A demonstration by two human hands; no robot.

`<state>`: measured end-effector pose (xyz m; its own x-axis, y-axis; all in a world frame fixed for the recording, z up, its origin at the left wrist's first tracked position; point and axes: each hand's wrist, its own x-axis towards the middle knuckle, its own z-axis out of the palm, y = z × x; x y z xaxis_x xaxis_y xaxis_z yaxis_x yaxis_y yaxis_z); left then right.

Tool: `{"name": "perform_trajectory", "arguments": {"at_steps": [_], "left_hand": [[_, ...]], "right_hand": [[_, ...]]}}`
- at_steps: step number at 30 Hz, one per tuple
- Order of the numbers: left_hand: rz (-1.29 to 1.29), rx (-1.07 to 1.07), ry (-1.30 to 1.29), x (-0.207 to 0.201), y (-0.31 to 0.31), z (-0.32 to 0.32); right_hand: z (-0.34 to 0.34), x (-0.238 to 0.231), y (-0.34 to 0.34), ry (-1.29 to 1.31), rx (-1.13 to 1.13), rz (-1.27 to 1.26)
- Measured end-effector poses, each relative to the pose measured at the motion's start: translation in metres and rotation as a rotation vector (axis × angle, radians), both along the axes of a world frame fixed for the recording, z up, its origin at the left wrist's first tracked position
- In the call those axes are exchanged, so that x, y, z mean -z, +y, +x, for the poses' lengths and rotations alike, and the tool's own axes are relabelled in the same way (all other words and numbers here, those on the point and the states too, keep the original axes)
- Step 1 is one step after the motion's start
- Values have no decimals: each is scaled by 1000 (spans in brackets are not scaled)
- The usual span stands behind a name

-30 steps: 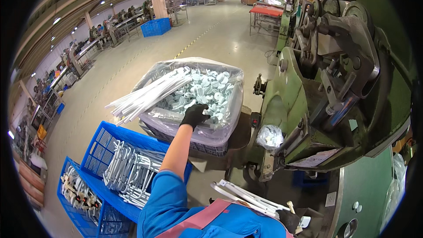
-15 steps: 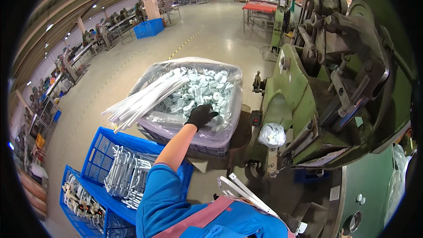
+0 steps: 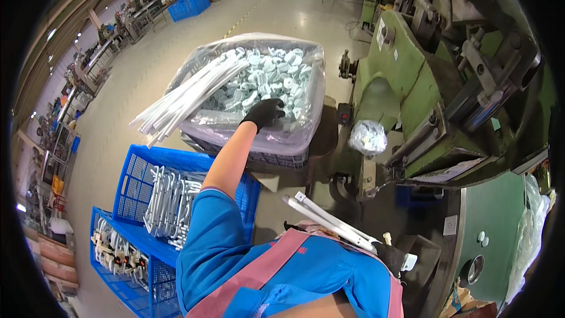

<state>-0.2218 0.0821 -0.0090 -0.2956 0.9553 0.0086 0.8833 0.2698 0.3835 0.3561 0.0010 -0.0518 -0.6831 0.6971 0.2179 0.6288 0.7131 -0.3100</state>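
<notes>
1. The biggest thing is the shiny grey floor (image 3: pixel 288 6), with a yellow stripe (image 3: pixel 235 25) on it.
2. Next is a big green machine (image 3: pixel 400 53) on the right, with dark metal arms.
3. A green table (image 3: pixel 500 218) is at the lower right.
4. A dark grey crate (image 3: pixel 273 158) is in the middle. A clear plastic liner (image 3: pixel 259 137) hangs over its rim.
5. A blue crate (image 3: pixel 130 187) is just beside it, full of bent metal rods (image 3: pixel 170 209).
6. A second blue crate (image 3: pixel 120 282) is at the lower left, with mixed long parts (image 3: pixel 118 253) inside.
7. Long white rods (image 3: pixel 197 88) lie in a bunch over the left side of the grey crate and stick out past it.
8. White tubes (image 3: pixel 332 224) slant up in front of the person's body. The right hand (image 3: pixel 389 256), in a black glove, has its fingers wrapped around them near the low end.
9. The left hand (image 3: pixel 265 113), in a black glove too, reaches into the grey crate. Its fingers are curled, but I cannot tell if they hold anything.
10. A crinkly clear plastic bag (image 3: pixel 368 138) sits at the machine's front.
11. Smallest are the pale plastic pieces (image 3: pixel 273 76), heaped inside the grey crate, right by the left hand.
</notes>
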Motion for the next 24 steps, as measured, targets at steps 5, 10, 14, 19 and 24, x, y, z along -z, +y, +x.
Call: {"name": "perform_trajectory", "arguments": {"at_steps": [5, 10, 14, 19, 24], "left_hand": [[430, -191, 21, -12, -8, 13], [634, -447, -916, -20, -10, 1], [919, -486, -1049, -17, -7, -10], [978, -350, -1223, -45, -14, -3], [545, 23, -1193, -80, -32, 97]], "right_hand": [[-2, -11, -3, -113, 59, -83], [-3, -22, -3, -152, 73, -117], [-7, -30, -6, -97, 61, -169], [-12, -38, -10, -161, 108, -205], [1, -17, -8, -89, 85, -250]]}}
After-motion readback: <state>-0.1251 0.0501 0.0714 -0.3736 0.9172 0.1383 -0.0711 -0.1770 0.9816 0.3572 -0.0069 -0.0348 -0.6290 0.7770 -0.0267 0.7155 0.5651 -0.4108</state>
